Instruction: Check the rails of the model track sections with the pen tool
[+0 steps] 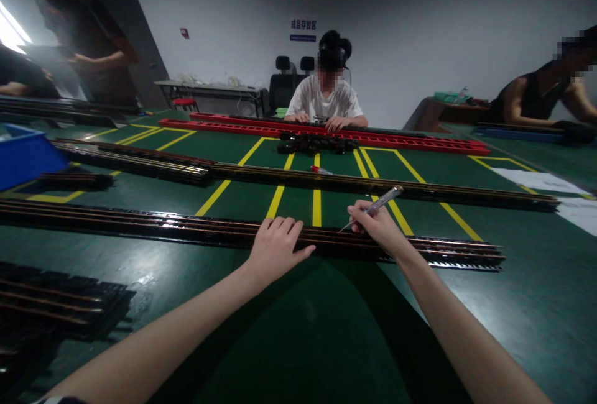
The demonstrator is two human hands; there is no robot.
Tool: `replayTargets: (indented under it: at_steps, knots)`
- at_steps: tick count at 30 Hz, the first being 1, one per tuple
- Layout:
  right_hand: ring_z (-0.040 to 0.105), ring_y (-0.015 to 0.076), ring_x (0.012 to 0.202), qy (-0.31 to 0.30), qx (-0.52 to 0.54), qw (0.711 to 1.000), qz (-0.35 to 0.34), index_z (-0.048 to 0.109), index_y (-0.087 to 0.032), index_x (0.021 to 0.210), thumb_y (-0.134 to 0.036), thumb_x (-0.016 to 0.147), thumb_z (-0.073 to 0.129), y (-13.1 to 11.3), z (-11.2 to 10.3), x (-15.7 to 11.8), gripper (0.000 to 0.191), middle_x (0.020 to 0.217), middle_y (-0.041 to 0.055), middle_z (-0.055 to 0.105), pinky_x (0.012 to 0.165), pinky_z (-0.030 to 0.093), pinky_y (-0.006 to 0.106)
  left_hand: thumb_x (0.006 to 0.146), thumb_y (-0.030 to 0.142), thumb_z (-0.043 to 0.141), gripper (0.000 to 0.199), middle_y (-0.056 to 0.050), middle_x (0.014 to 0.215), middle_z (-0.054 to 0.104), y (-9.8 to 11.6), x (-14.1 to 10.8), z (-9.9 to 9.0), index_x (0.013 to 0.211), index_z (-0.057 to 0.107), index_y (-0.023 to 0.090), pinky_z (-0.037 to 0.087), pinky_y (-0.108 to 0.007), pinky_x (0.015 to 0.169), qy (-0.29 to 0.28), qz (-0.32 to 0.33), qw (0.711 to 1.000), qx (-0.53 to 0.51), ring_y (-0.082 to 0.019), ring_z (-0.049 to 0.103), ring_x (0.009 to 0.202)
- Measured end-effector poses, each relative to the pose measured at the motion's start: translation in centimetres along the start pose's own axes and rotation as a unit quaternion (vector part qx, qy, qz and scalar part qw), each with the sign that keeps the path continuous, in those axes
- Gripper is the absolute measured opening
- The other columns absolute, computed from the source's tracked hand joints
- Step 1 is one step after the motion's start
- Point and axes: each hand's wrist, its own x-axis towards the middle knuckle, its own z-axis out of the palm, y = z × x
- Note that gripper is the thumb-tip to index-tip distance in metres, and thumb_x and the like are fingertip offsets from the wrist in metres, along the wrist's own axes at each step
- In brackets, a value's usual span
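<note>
The left forearm (181, 323) is stretching forward and inward over the table (536, 304), its wrist running nearly straight into the left hand (278, 245). That hand is lying palm down, its fingers pointing toward the table's far edge and its thumb reaching out sideways toward the right hand (373, 224). The right forearm (457, 311) is slanting inward from the other side, while the right hand is drawing thumb and fingers together in a pen-like pinch near the left.
</note>
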Motion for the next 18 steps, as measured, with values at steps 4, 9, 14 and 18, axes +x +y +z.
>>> replayTargets:
  at_steps: [4,9,14,18]
  knots:
    - [0.050,0.0105,0.047,-0.008,0.007,1.000,-0.007,0.049,-0.020,0.060,-0.045,0.078,0.056,0.1,0.7,0.3,0.032,0.050,-0.0026,0.053,0.047,0.038,0.023,0.087,0.054,0.041,0.050,-0.010,0.105,0.065,0.0,0.0,0.0,0.109,0.060,0.014,0.044,-0.042,0.085,0.001,0.004,1.000,0.003,-0.024,0.059,0.097]
    - [0.050,0.0102,0.046,-0.010,0.014,1.000,-0.012,0.049,-0.020,0.061,-0.043,0.079,0.055,-0.3,2.2,0.6,0.030,0.049,-0.0033,0.053,0.047,0.038,0.022,0.086,0.052,0.044,0.047,-0.010,0.103,0.066,0.0,0.0,0.0,0.107,0.061,0.013,0.044,-0.041,0.083,0.009,0.003,1.000,0.007,-0.024,0.060,0.094]
    - [0.050,0.0102,0.046,-0.018,0.021,0.999,-0.026,0.050,-0.019,0.061,-0.040,0.077,0.058,-0.8,3.6,1.1,0.027,0.048,-0.0036,0.053,0.047,0.038,0.022,0.086,0.051,0.046,0.046,-0.010,0.103,0.066,-0.1,-0.1,0.1,0.107,0.061,0.013,0.044,-0.041,0.084,0.010,-0.002,1.000,0.003,-0.024,0.060,0.095]
    - [0.050,0.0103,0.046,-0.007,0.023,0.999,-0.035,0.049,-0.019,0.060,-0.040,0.078,0.056,-0.9,4.3,1.2,0.028,0.048,-0.0031,0.053,0.047,0.037,0.023,0.086,0.051,0.046,0.045,-0.009,0.102,0.066,-0.1,-0.1,0.1,0.105,0.062,0.014,0.044,-0.040,0.083,0.006,-0.007,1.000,0.003,-0.024,0.060,0.094]
